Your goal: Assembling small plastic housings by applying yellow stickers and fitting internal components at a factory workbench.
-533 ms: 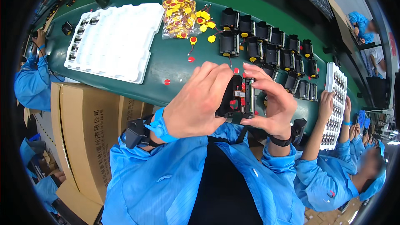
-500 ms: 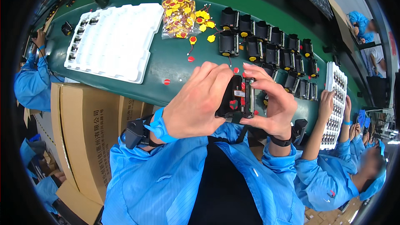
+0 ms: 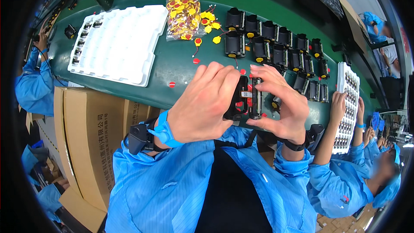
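My left hand [image 3: 199,108] is closed round a black plastic housing [image 3: 235,107], with its back to me and its fingertips hidden. Between the thumb and fingers of my right hand [image 3: 285,105] is a narrow black-and-silver module [image 3: 256,99], held by its two ends. The module stands beside the housing's open side, a small gap apart. A short strip with a white label [image 3: 246,94] bridges them. Both parts are above the near edge of the green table [image 3: 181,60].
Rows of black housings [image 3: 235,45] stand beyond my hands. A bag of yellow-and-red parts [image 3: 183,17] lies left of them. A white tray [image 3: 125,43] stands far left, another [image 3: 348,103] by a co-worker's hands at right. A cardboard box [image 3: 90,142] is at lower left.
The module and my right fingers have shifted very slightly; both hands keep their hold. The table scene has moved a little to the left in the picture.
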Demonstrator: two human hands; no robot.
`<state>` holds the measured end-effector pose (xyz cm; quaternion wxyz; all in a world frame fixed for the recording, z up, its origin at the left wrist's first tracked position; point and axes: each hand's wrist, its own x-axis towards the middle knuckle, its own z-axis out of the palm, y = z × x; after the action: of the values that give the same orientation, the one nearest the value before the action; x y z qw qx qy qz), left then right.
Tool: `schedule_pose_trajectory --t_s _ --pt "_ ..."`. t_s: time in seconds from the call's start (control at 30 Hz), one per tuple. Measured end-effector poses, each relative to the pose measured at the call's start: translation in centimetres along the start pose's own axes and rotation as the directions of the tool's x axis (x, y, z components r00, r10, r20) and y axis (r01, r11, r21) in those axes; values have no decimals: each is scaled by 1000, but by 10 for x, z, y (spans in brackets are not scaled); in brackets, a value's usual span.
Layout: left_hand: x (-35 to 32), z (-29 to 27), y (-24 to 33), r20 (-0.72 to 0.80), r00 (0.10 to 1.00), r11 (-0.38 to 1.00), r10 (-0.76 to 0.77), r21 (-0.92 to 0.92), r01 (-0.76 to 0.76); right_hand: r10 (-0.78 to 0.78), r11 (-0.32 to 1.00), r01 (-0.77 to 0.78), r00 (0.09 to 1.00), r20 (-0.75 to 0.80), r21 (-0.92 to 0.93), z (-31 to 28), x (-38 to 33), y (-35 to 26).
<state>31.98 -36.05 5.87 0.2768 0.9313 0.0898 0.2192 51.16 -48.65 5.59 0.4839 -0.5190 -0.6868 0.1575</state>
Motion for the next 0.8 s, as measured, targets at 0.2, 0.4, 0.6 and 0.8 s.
schedule_pose_trajectory --t_s 0.2,0.4,0.6,0.8 --pt "0 1 3 -12 1000 1000 -2 22 2 1 1000 0 999 -35 31 -7 0 -2" --pt "3 -1 5 28 1000 996 13 86 -15 11 1000 -12 999 31 27 -2 1 -2" --pt "4 1 10 26 999 989 -24 145 20 7 997 0 995 102 -77 -6 2 -7" --pt "7 0 13 54 997 995 -62 82 58 15 997 -4 992 129 -81 -7 8 -7"
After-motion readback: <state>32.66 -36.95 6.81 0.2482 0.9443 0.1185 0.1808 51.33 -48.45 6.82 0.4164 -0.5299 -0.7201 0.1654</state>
